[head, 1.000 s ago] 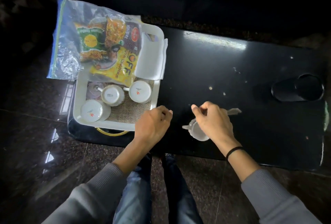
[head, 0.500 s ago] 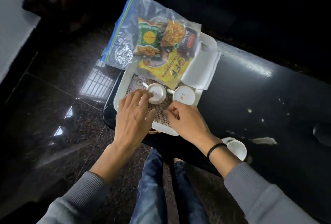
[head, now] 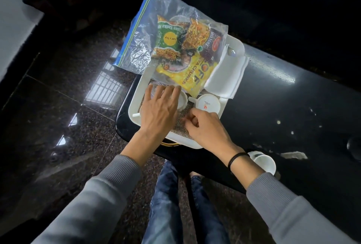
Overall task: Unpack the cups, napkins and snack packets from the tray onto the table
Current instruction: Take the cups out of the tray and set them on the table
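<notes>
**A:** From the head view, why spread the left hand (head: 160, 107) like that?

**B:** Laid wide, fingers (head: 172, 91) straight, across the near cup, with only a handle (head: 136, 115) showing at the rim. Reaching on past the middle cup (head: 182, 99) to a clear glass (head: 154, 87). No grip to be seen. Probably choosing which to lift.

**A:** And the right hand (head: 205, 128)?

**B:** Curled in narrow, holding nothing visible. Hanging over the woven mat (head: 181, 130), just short of the third cup (head: 209, 104). Likely bound for that one.

**A:** Why turn the cups mouth-down?

**B:** Presumably for cleanliness and steadiness in carrying.

**A:** Where to look for the rest?

**B:** In the white tray (head: 183, 141). Across its far end, a zip bag (head: 136, 48) of snack packets (head: 195, 71), too large to lie inside and slumped out over the rim. At the far right corner, folded napkins (head: 226, 76), draped over the edge. Out on the tabletop (head: 283, 107), one freed cup (head: 263, 162), just beside the right wrist and near the front edge.

**A:** Surface and room?

**B:** Black and glossy, flecked with pale crumbs and a scrap, with the tray at its left end. Below, a dark polished stone floor (head: 58, 97), mirroring a barred window. Dim all round.
</notes>
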A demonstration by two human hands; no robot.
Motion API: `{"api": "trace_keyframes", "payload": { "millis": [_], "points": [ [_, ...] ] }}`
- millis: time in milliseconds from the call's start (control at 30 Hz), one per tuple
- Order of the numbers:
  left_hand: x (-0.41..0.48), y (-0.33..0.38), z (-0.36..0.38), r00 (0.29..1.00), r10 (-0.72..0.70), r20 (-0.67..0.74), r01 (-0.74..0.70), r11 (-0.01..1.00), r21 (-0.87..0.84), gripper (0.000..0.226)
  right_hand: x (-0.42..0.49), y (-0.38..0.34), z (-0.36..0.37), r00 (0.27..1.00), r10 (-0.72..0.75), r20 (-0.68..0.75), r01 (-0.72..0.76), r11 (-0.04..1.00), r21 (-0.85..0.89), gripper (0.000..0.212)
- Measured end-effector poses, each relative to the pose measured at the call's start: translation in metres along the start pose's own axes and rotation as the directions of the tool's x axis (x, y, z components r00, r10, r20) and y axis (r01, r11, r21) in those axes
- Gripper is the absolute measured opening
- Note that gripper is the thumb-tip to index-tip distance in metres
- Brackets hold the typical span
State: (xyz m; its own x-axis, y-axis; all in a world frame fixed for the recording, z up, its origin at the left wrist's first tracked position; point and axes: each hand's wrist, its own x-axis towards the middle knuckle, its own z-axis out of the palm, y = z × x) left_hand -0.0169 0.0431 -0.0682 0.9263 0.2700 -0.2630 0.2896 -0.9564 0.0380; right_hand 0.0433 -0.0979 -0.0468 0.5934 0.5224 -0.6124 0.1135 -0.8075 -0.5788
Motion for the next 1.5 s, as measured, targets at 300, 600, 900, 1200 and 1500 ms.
{"api": "trace_keyframes", "payload": {
  "millis": [300, 600, 900, 1200, 1500],
  "points": [
    [0.006, -0.005, -0.014, 0.992, 0.001, -0.130, -0.015, 0.994, -0.107, 0.060, -0.008, 0.006, -0.010, 0.992, 0.004, -0.126, 0.013, 0.991, 0.136, 0.022],
    [-0.008, 0.012, -0.062, 0.975, -0.097, -0.198, 0.019, 0.931, -0.365, 0.069, -0.021, 0.015, -0.033, 0.965, 0.070, -0.251, 0.064, 0.870, 0.489, 0.020],
    [-0.012, 0.088, -0.081, 0.989, -0.119, 0.087, 0.132, 0.448, -0.884, 0.049, -0.061, 0.058, -0.070, 0.967, 0.219, -0.131, 0.030, 0.412, 0.911, 0.055],
    [-0.014, 0.186, -0.061, 0.906, 0.253, 0.339, 0.327, 0.088, -0.941, 0.042, -0.133, 0.143, -0.098, 0.924, 0.295, -0.243, 0.130, 0.356, 0.926, 0.040],
    [-0.005, 0.250, -0.031, 0.804, 0.397, 0.442, 0.169, 0.561, -0.810, 0.026, -0.190, 0.227, -0.082, 0.672, 0.517, -0.530, -0.033, 0.736, 0.676, 0.055]
  ]
}}
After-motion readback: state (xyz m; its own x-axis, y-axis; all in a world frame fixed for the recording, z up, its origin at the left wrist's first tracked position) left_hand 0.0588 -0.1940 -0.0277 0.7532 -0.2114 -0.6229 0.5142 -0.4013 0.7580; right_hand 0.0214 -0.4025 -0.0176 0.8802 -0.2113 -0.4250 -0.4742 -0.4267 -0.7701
